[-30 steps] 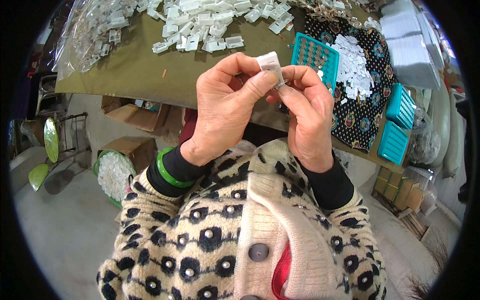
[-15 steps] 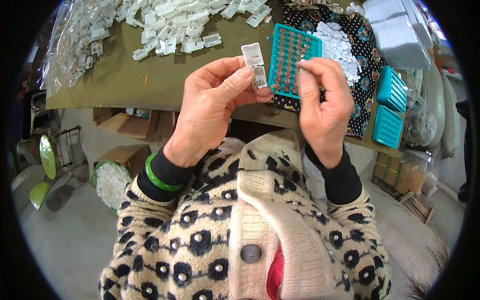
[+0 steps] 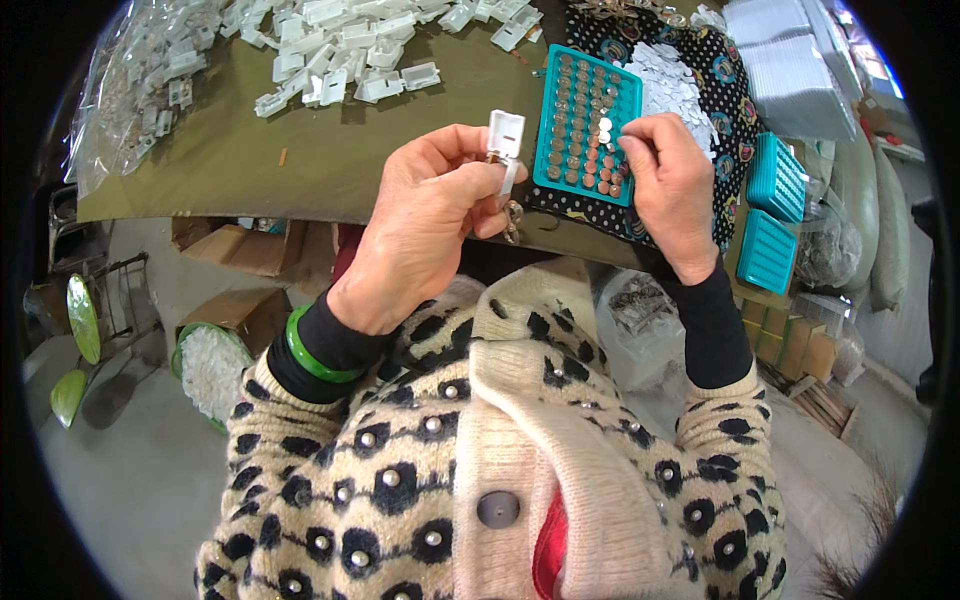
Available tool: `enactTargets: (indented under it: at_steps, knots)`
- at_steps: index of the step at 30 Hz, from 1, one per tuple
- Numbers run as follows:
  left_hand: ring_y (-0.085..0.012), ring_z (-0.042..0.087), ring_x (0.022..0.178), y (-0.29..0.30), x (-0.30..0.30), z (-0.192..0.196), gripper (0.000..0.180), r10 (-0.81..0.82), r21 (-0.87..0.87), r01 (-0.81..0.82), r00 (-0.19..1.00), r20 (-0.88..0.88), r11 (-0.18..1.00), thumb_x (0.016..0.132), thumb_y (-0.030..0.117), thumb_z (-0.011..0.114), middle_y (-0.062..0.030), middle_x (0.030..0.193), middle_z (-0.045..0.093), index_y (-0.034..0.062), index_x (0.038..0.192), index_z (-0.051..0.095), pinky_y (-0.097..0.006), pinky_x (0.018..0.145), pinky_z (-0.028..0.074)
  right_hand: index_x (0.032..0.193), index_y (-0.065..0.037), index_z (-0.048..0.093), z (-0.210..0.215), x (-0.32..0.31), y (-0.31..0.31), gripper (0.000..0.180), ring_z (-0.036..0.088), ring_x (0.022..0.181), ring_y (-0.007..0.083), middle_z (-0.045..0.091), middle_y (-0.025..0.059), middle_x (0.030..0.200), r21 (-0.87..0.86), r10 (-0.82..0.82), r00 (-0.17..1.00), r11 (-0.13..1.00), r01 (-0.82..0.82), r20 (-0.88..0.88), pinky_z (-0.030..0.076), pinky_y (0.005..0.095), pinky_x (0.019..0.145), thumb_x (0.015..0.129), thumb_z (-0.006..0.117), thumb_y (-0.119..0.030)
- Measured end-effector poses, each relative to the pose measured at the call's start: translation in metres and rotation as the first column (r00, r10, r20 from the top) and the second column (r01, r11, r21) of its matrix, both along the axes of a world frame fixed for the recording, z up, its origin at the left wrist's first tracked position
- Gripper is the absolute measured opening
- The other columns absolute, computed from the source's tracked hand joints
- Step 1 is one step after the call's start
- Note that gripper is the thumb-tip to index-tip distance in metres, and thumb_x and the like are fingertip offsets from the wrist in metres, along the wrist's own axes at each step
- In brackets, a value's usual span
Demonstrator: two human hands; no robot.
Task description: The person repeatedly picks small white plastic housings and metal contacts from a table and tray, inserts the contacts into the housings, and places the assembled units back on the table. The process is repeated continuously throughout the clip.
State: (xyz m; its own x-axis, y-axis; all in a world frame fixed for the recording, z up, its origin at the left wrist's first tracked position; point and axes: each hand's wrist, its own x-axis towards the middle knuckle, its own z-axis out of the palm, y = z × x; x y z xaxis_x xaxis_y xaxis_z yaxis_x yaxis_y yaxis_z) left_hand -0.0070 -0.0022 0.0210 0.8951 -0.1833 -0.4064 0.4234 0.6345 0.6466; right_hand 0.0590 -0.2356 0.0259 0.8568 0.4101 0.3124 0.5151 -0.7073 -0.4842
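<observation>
My left hand (image 3: 410, 230) pinches a small white plastic case (image 3: 506, 135) by its lower half, with its hinged lid standing up. The case is turned edge-on, so its inside is mostly hidden. A shiny metal piece (image 3: 513, 222) shows just under these fingertips. To the right, a teal tray (image 3: 545, 130) holds rows of small round metal pieces (image 3: 580, 110), some coppery. Two or so white discs (image 3: 605, 131) lie among them. My right hand (image 3: 672, 190) is at the tray's right edge, thumb and fingers pressed together; what they hold, if anything, is hidden.
White plastic cases (image 3: 340, 45) lie heaped at the table's back, beside a clear bag (image 3: 150, 100) of parts. A pile of white flat pieces (image 3: 670, 90) rests on dotted cloth (image 3: 738, 130). Stacked teal trays (image 3: 775, 180) stand right; a tub of white pieces (image 3: 212, 370) is below left.
My left hand has turned the white case edge-on, and a metal piece now shows beneath it. My right hand has shifted right off the tray, uncovering the white discs.
</observation>
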Motion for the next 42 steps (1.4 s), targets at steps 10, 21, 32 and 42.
enactTargets:
  at_steps: [10,21,32,42]
  knots:
    - [-0.0116,0.053,0.066,0.0,-0.001,0.001,0.018,-0.004,0.012,0.004,1.0,0.007,1.0,0.08,-0.004,0.057,-0.0089,0.086,0.064,-0.0017,0.097,0.062,-0.026,0.055,0.045,0.105,0.0,0.064,0.014,-0.012,-0.011,0.029,0.061,0.076,0.0281,0.057,0.0133,0.089,-0.116,0.126,0.991,0.985,-0.129,-0.039,0.05,0.0347,0.065,0.079,0.057,0.011]
    - [-0.0197,0.07,0.08,-0.007,0.0,0.003,0.035,-0.033,0.01,0.033,0.999,0.01,0.999,0.088,-0.004,0.063,-0.0135,0.096,0.068,-0.0077,0.122,0.058,-0.032,0.071,0.061,0.093,0.002,0.062,0.015,-0.007,-0.014,0.013,0.062,0.074,0.0316,0.058,0.0151,0.086,-0.192,0.183,0.982,0.963,-0.188,-0.041,0.05,0.0392,0.063,0.081,0.061,0.008]
    - [-0.0205,0.071,0.078,-0.015,0.001,0.008,0.03,0.007,0.172,-0.017,0.998,0.058,0.985,0.087,-0.005,0.063,-0.0138,0.092,0.068,-0.0085,0.117,0.06,-0.028,0.066,0.061,0.092,0.001,0.064,0.034,-0.017,0.005,0.012,0.062,0.062,0.0173,0.064,0.0105,0.082,0.088,0.118,0.98,0.991,-0.105,-0.157,0.05,0.0281,0.057,0.08,0.069,0.002]
    - [-0.0171,0.068,0.072,-0.018,-0.002,0.01,0.029,0.005,0.201,-0.017,0.998,0.059,0.979,0.085,-0.005,0.066,-0.0113,0.089,0.066,-0.0088,0.113,0.061,-0.028,0.067,0.06,0.096,0.001,0.062,0.0,-0.034,0.053,0.025,0.063,0.074,0.0272,0.061,0.013,0.088,0.233,0.175,0.948,0.943,-0.239,0.265,0.052,0.034,0.062,0.074,0.072,0.008]
